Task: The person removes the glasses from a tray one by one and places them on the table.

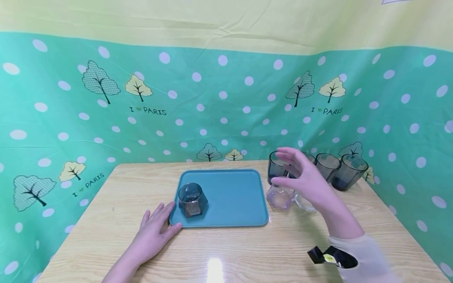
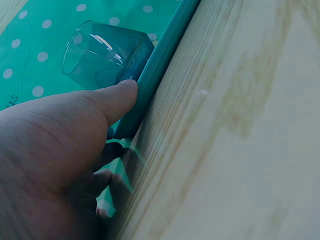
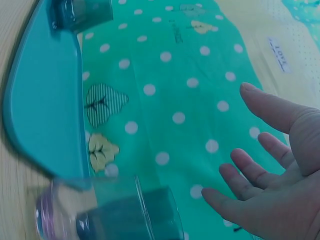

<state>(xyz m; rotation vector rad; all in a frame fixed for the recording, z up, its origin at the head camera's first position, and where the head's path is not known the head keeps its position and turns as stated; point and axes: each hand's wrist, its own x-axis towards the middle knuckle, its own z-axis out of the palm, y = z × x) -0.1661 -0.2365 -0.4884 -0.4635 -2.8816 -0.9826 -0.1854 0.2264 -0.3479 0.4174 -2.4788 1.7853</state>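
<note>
My left hand [image 1: 153, 236] rests on the table at the near left corner of a blue tray [image 1: 233, 198]. Its thumb touches the tray's rim in the left wrist view, with the fingers relaxed along the side. A dark smoky glass [image 1: 192, 204] stands upright on the left part of the tray. Over the glasses right of the tray, my right hand [image 1: 307, 181] hovers, thumb and fingers spread with nothing between them. Just below it is a clear, purplish glass [image 1: 280, 199], and a second clear glass [image 1: 304, 202] is partly hidden by the wrist.
Tall dark glasses stand in a row at the back right, among them a left one [image 1: 276, 169], a middle one [image 1: 327, 167] and a right one [image 1: 350, 173]. A green dotted curtain [image 1: 226, 110] rises behind the wooden table [image 1: 247, 251].
</note>
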